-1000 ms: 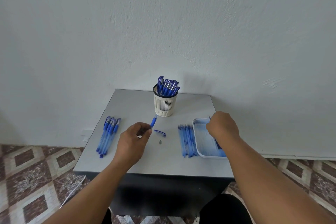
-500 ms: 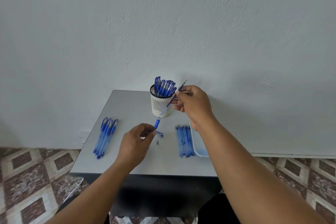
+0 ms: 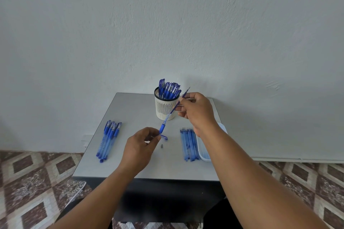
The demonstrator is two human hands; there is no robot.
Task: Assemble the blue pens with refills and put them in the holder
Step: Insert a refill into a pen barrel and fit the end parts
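Note:
My left hand [image 3: 140, 147] pinches a blue pen barrel [image 3: 162, 128] by its lower end, grip end pointing up and away. My right hand [image 3: 197, 111] pinches a thin blue refill [image 3: 176, 107] whose lower tip meets the barrel's open end in front of the holder. The white slotted holder [image 3: 164, 108] stands at the back of the grey table [image 3: 130, 109] with several capped blue pens in it. A blue cap [image 3: 164, 137] and a small grey tip [image 3: 162, 146] lie on the table just beside my left fingers.
Several empty pen barrels [image 3: 108, 139] lie in a bunch at the table's left. A row of refills [image 3: 188, 144] lies right of centre, beside a white tray [image 3: 203, 151] partly hidden by my right forearm. Patterned floor tiles surround the table; a wall rises behind.
My right hand left the tray with a refill and carried it up in front of the holder. Its lower tip now reaches the barrel held by my left hand, which barely moved.

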